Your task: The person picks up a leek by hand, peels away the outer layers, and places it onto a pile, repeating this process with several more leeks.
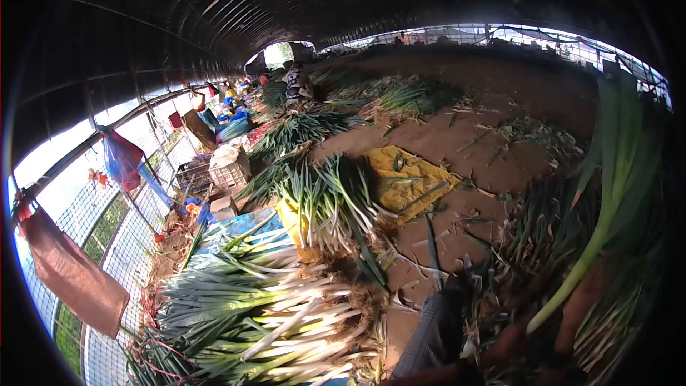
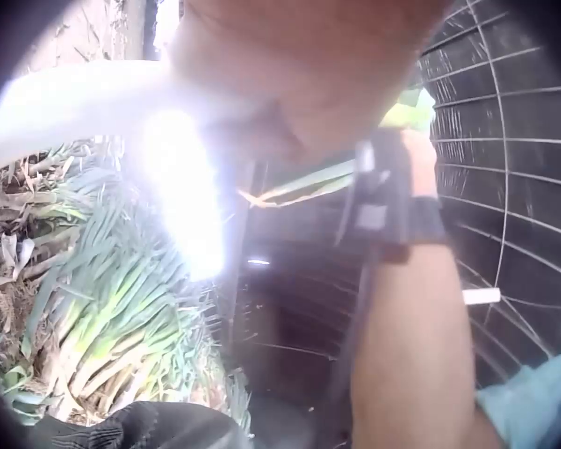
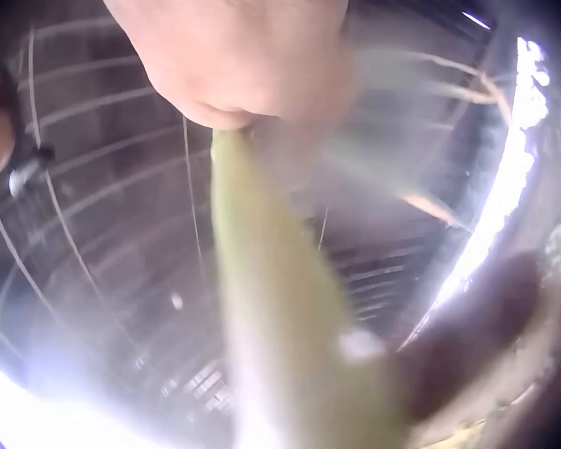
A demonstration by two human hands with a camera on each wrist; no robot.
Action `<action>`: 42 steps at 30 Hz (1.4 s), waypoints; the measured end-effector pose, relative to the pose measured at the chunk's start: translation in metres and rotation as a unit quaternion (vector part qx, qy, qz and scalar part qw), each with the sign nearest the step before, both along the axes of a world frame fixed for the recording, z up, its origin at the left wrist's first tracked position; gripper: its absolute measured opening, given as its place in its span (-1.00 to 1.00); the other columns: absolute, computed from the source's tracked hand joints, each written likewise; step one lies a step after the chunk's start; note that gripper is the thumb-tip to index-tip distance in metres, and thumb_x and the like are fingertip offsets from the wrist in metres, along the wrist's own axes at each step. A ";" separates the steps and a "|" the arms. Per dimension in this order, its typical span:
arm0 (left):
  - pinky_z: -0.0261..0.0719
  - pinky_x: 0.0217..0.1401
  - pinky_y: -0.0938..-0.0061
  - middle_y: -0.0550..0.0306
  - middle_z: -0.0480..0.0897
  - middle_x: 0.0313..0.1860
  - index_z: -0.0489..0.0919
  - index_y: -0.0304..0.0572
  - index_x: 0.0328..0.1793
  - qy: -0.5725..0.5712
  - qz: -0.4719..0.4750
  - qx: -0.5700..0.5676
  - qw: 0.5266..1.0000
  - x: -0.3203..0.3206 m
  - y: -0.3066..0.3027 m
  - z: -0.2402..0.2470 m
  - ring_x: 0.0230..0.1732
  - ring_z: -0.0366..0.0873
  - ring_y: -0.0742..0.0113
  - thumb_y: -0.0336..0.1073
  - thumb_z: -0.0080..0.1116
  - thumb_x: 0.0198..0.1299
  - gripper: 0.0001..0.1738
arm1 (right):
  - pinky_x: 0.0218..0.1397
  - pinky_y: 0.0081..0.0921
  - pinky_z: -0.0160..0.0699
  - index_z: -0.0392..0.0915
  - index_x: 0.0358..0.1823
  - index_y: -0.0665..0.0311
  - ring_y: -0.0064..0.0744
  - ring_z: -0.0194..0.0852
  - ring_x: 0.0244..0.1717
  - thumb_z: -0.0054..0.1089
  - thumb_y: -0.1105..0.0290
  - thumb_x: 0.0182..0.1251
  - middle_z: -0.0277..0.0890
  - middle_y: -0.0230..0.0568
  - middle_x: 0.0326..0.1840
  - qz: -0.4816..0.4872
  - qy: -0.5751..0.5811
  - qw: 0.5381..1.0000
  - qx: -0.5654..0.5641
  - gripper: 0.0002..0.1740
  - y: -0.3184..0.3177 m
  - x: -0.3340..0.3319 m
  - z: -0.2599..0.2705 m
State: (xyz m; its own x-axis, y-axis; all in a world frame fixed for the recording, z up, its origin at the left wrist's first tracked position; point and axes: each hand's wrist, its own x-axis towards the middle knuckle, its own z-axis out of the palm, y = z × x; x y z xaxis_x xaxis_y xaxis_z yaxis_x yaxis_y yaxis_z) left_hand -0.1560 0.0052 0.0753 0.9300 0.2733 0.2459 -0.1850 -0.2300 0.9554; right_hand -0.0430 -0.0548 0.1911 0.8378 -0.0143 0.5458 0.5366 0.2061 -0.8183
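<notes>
A long leek (image 1: 613,204) stands slanted at the right side of the head view, pale end low and green leaves up. My right hand (image 1: 584,297) is dim beside its stalk. In the right wrist view the right hand (image 3: 248,61) grips the leek (image 3: 280,309), whose stalk runs toward the camera. Near the pale end is my left hand (image 1: 506,344), in shadow. The left wrist view has the left hand (image 2: 309,70) with curled fingers at a blurred white stalk (image 2: 75,103); its fingertips are hidden by glare.
Trimmed leeks (image 1: 286,314) lie piled on a blue sheet at the left front. Another bunch (image 1: 329,196) rests by a yellow sack (image 1: 411,182). Untrimmed leeks (image 1: 543,229) and loose leaves lie on the right. Crates (image 1: 229,166) stand along the netted side; a person (image 1: 296,84) is farther back.
</notes>
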 end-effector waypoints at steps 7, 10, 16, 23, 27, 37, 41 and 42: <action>0.34 0.09 0.54 0.04 0.41 0.08 0.08 -0.20 0.42 -0.147 0.038 -0.033 0.988 -0.007 0.054 0.062 0.08 0.30 0.45 -0.50 0.03 0.13 -0.30 | -0.42 -0.69 0.19 0.43 -0.04 0.43 -0.67 0.15 -0.49 -0.14 0.41 0.43 0.33 -0.39 -0.46 -0.097 -0.059 0.974 -0.196 -0.75 -0.011 -0.017 -0.039; 0.40 -0.16 0.69 0.31 0.47 -0.13 0.14 -0.18 0.39 -0.171 0.043 -0.140 0.974 -0.019 0.097 0.082 -0.26 0.38 0.63 -0.47 0.06 0.21 -0.38 | -0.56 -0.71 -0.19 0.49 -0.09 0.37 -0.81 -0.18 -0.61 -0.09 0.27 0.43 0.07 -0.57 -0.61 -0.076 0.001 0.980 -0.185 -0.70 -0.048 -0.003 -0.052; 0.11 -0.68 0.72 0.42 0.37 -0.63 0.25 -0.16 0.33 -0.204 0.316 -0.155 0.913 -0.098 0.197 0.139 -0.69 0.21 0.68 -0.36 0.16 0.19 -0.42 | -0.42 -0.70 0.24 0.50 0.01 0.34 -0.77 0.23 -0.50 0.02 0.28 0.36 0.52 -0.41 -0.35 -0.087 0.021 0.981 -0.171 -0.68 -0.098 0.018 -0.106; 0.49 -0.29 0.42 0.08 0.44 -0.43 0.34 -0.41 0.16 -0.232 0.588 -0.087 0.770 -0.220 0.361 0.097 -0.42 0.44 0.25 -0.13 0.01 0.27 -0.50 | -0.61 -0.70 0.09 0.52 -0.17 0.31 -0.76 0.11 -0.67 0.14 0.37 0.27 0.23 -0.52 -0.67 -0.025 0.182 0.975 -0.129 -0.82 -0.083 0.001 -0.097; 0.09 0.37 0.24 -0.16 0.11 0.39 0.11 -0.43 0.36 0.090 0.630 0.027 0.771 -0.251 0.393 -0.007 0.37 0.15 0.10 0.08 0.12 0.13 -0.12 | -0.59 -0.66 0.17 0.51 -0.21 0.35 -0.73 0.18 -0.63 0.15 0.40 0.27 0.32 -0.45 -0.62 -0.027 0.230 0.968 -0.095 -0.84 -0.095 0.018 -0.121; 0.31 0.24 0.40 0.03 0.38 0.25 0.32 -0.27 0.29 -0.076 0.079 0.095 0.989 0.206 0.236 -0.007 0.26 0.28 0.28 -0.60 0.07 0.12 -0.45 | -0.35 -0.73 0.30 0.52 -0.12 0.30 -0.70 0.37 -0.35 0.11 0.36 0.29 0.52 -0.44 -0.30 -0.075 0.231 0.967 -0.081 -0.79 -0.142 0.125 -0.119; 0.31 0.22 0.35 -0.21 0.44 0.16 0.32 -0.43 0.22 0.058 -0.012 0.146 0.987 0.332 0.137 -0.168 0.18 0.39 0.05 -0.29 0.21 0.07 -0.39 | -0.43 -0.67 0.35 0.47 -0.08 0.28 -0.61 0.41 -0.35 0.07 0.25 0.29 0.50 -0.34 -0.30 -0.048 0.359 0.932 -0.015 -0.71 -0.179 0.149 -0.132; 0.33 0.20 0.29 -0.25 0.44 0.14 0.30 -0.42 0.23 0.108 -0.034 0.171 0.979 0.348 0.118 -0.201 0.17 0.38 -0.03 -0.21 0.19 0.08 -0.36 | -0.46 -0.67 0.33 0.45 -0.08 0.29 -0.60 0.40 -0.38 0.07 0.25 0.28 0.48 -0.32 -0.32 -0.038 0.349 0.936 0.009 -0.71 -0.189 0.149 -0.133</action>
